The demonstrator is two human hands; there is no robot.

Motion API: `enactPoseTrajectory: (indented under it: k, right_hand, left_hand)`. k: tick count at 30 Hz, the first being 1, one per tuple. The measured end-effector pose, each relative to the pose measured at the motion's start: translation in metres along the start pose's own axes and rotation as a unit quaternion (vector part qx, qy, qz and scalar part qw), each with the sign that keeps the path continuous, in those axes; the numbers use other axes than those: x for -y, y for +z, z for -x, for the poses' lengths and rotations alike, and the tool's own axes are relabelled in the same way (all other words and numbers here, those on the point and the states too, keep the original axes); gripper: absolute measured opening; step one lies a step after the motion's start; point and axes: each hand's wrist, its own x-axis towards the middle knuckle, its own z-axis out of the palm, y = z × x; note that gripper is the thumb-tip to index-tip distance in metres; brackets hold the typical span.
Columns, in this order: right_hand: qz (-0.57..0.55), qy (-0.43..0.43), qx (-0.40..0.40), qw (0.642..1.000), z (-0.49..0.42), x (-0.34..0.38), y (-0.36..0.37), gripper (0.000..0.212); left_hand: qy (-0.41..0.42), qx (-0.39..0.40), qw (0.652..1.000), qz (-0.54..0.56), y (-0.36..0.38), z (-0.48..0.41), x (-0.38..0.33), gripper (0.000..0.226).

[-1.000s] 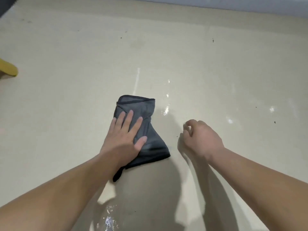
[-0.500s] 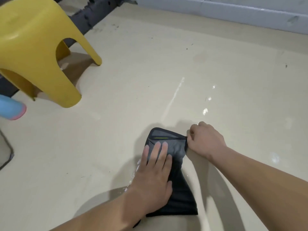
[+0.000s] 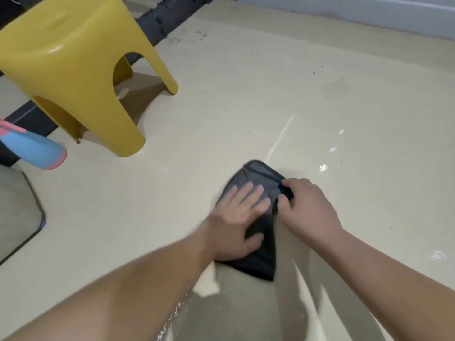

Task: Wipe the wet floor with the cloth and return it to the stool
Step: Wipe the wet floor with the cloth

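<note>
The floor (image 3: 246,94) is pale, glossy beige, with a few bright wet spots off to my right and a trail of droplets close under my left forearm. The dark grey cloth (image 3: 261,257) lies flat on it right in front of me, folded into a longish pad whose long axis runs away from me and a little to the left. My left hand (image 3: 240,217) is pressed flat on top of it, fingers straight and slightly spread, palm covering the middle; it is blurred, so I judge it is in mid-wipe. My right hand (image 3: 306,212) sits just beside it at the cloth's far right edge, thumb and fingers curled in and pinching the hem there. Both hands touch the cloth, but the right has the real grip, so I judge it is the one to lift with. The yellow stool (image 3: 73,70) stands well apart, ahead and to my left, so the cloth has to travel up and leftward. A blue and pink bottle (image 3: 32,146) lies on its side near the stool's closest leg. Wet spots remain, so I think wiping isn't finished.
</note>
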Motion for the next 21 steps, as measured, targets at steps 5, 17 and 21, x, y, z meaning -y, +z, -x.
enactPoseTrajectory:
  k: [5,17,21]
  right_hand:
    - [-0.039,-0.028,0.027,0.999,-0.003,0.023,0.023,0.041]
    - [0.176,-0.162,0.096,0.966,-0.034,0.108,0.081,0.022]
    - [0.266,-0.125,0.178,0.939,-0.038,0.131,0.101,0.042]
  left_hand:
    - [-0.236,0.016,0.972,-0.008,-0.015,-0.008,0.074,0.081]
    - [-0.159,0.050,0.985,-0.055,-0.022,0.086,0.168,0.079]
    - [-0.327,-0.002,0.945,-0.018,-0.013,0.096,0.181,0.078]
